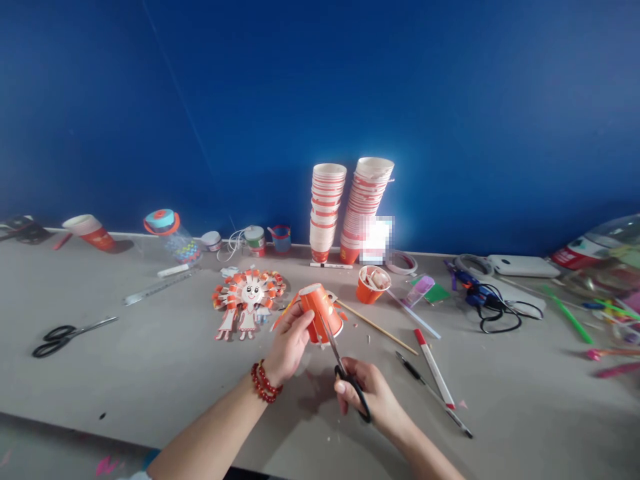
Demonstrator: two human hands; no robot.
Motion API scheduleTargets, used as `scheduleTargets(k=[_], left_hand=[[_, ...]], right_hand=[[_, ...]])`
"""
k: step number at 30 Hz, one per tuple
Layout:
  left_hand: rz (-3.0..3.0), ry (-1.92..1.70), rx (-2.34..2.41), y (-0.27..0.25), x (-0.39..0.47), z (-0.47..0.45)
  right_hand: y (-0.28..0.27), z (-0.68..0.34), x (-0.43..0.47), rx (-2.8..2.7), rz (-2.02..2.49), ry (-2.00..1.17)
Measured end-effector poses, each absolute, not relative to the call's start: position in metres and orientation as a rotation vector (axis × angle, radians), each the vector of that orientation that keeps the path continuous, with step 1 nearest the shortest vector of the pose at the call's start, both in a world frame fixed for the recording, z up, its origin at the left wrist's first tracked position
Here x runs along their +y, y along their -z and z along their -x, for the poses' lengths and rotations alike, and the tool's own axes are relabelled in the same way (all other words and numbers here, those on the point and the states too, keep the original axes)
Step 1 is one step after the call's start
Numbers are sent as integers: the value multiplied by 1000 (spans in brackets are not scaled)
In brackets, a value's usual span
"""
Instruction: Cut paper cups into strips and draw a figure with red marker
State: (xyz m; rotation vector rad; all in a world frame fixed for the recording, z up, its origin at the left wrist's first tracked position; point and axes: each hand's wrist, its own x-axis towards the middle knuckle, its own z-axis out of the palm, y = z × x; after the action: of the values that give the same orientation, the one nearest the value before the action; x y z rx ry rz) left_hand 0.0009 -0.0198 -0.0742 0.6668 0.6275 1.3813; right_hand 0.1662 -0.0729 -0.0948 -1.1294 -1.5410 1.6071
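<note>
My L hand [291, 340] grips the orange cup [327, 308], thumb on the near side of its wall, fingers mostly hidden behind. My R hand [377, 393] is closed on the black-handled scissors [336, 350], fingers at the loops.

Key relation: cup lies up & to the L of the R hand, held over the counter [150, 393]. Its long axis is near upright w/ a tilt, narrow base up, wide rim down. The blades run up-L from the R hand to the cup's near side; can't tell if the tips are thru the paper or just in front. L hand is nearer, touching the cup; R hand meets it only via the blades, if at all.

Containers: smaller orange tub [369, 293], beyond & to the R, stands mouth-up w/ pale scraps [377, 277] inside. Two tall cup stacks [327, 223] [367, 193] sit by the blue wall [250, 100], R one leaning. Far L, a red-and-white cup [95, 235] tilts, contents not visible. Clear bottle [177, 241] shows coloured bits; inside or printed, can't tell.
</note>
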Motion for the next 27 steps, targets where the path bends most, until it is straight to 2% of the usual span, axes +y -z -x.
scheduleTargets(k=[8, 20, 27], left_hand=[[-529, -1456, 561, 70, -17, 12], [-761, -1328, 692, 69, -22, 7], [-747, -1401, 629, 74, -16, 5]], right_hand=[[83, -171, -74, -1626, 1016, -1798], [84, -166, -74, -1579, 1150, -1627], [79, -166, -76, -1565, 1079, -1713]])
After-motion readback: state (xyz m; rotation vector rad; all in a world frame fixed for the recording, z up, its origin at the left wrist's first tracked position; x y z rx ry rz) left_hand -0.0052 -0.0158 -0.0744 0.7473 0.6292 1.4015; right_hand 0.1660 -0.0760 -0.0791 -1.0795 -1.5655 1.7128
